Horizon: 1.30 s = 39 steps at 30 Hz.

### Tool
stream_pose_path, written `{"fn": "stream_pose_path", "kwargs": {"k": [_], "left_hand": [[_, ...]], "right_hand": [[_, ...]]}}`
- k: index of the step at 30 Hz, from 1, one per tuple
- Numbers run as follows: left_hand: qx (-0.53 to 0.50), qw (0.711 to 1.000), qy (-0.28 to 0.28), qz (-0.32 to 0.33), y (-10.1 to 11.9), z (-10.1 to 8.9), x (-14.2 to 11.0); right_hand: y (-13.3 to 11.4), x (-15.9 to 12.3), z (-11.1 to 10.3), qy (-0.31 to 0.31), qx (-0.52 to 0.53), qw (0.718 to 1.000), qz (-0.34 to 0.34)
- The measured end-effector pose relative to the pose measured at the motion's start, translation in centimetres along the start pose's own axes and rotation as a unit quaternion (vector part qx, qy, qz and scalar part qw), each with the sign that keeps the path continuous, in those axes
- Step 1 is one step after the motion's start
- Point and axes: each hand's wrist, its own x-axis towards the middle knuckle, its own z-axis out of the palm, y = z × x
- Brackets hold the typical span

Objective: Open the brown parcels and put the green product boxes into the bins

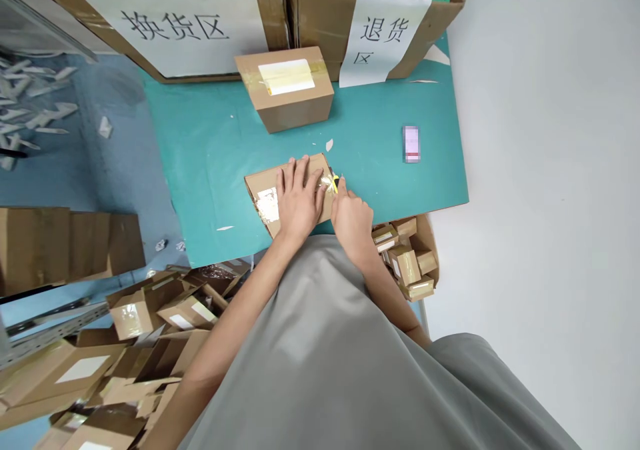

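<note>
A small taped cardboard box [264, 193] lies near the front edge of the teal table [200, 150]. My left hand [299, 200] rests flat on top of it, fingers stretched out and together. My right hand [351, 218] is closed on a yellow and black utility knife [335, 183], whose tip meets the shiny tape at the box's right end. A second sealed box [285, 87] with a white label stands further back on the table.
Two large cartons with white signs [170, 27] [380, 33] line the table's far edge. A small pink item [411, 143] lies at the right. A carton of small boxes [407, 260] sits below the front edge. Opened boxes [145, 317] pile at lower left.
</note>
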Motion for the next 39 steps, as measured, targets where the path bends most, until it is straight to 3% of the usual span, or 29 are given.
{"fn": "stream_pose_path", "kwargs": {"k": [4,11,17,20,23,26,28,30,32,34,39], "left_hand": [[0.005,1.000,0.006,-0.011,0.2,0.2,-0.2],[0.014,1.000,0.010,-0.008,0.1,0.5,-0.2],[0.022,1.000,0.003,0.001,-0.1,-0.7,-0.3],[0.037,0.999,0.002,0.000,-0.5,-2.9,-1.0],[0.046,0.999,0.016,-0.009,-1.8,-6.0,-2.4],[0.052,0.998,0.038,-0.025,-3.9,-9.3,-4.4],[0.052,0.997,0.052,-0.039,-5.4,-11.4,-5.8],[0.054,0.995,0.065,-0.056,-6.6,-13.1,-7.2],[0.062,0.992,0.085,-0.076,-7.6,-14.3,-8.6],[0.061,0.987,0.117,-0.095,-8.2,-14.8,-9.9],[-0.007,0.977,0.177,-0.118,-9.8,-13.5,-11.5]], "right_hand": [[0.0,-0.4,-0.6,-0.001,-0.019,1.000,-0.017],[2.2,-3.3,0.2,-0.065,-0.035,0.997,0.011],[3.4,-4.0,-0.9,-0.034,-0.006,0.999,-0.018],[5.5,-4.2,-0.9,0.044,0.067,0.997,0.003],[7.8,-0.9,1.7,0.102,0.194,0.975,0.024],[8.2,5.2,6.6,0.024,0.354,0.934,0.042],[7.1,8.7,9.9,-0.046,0.450,0.889,0.069],[5.2,10.5,12.4,-0.099,0.515,0.848,0.079],[3.5,10.9,13.9,-0.129,0.549,0.824,0.056],[2.3,10.6,14.5,-0.133,0.549,0.825,0.013],[3.4,9.8,13.0,-0.047,0.436,0.898,-0.045]]}}
